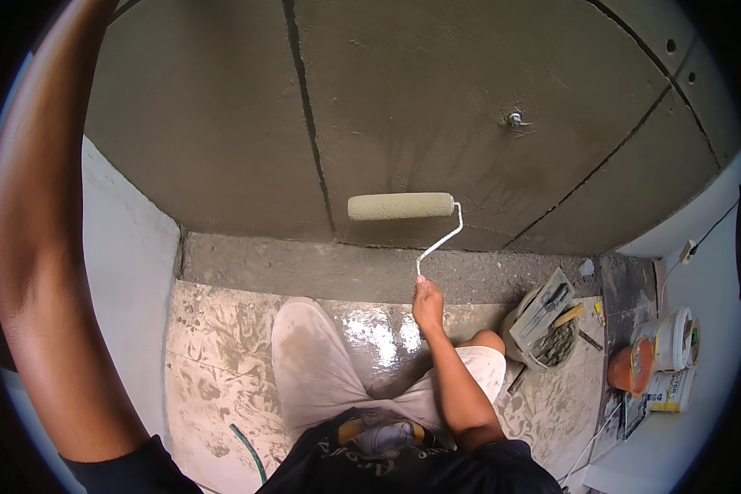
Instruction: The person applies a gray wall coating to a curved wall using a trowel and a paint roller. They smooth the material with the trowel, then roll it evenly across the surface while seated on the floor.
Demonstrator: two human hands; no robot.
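My right hand [427,305] is closed around the handle of a paint roller, in front of my lap. The roller's cream sleeve [400,207] is held level before the wall, on a bent white wire frame [442,245]. Whether the sleeve touches the wall I cannot tell. The wall [412,107] is coated in grey-brown mortar and cut by dark grooves. My left arm [37,239] reaches up along the left side, and its hand lies beyond the top edge of the picture.
A bucket of mortar [555,346] with a trowel [543,311] across it stands right of my knee. Farther right are an orange bucket [626,370] and white pails [673,339]. A pipe fitting [514,120] juts from the wall. Wet, smeared tiles [214,362] cover the floor, with a green hose [249,449].
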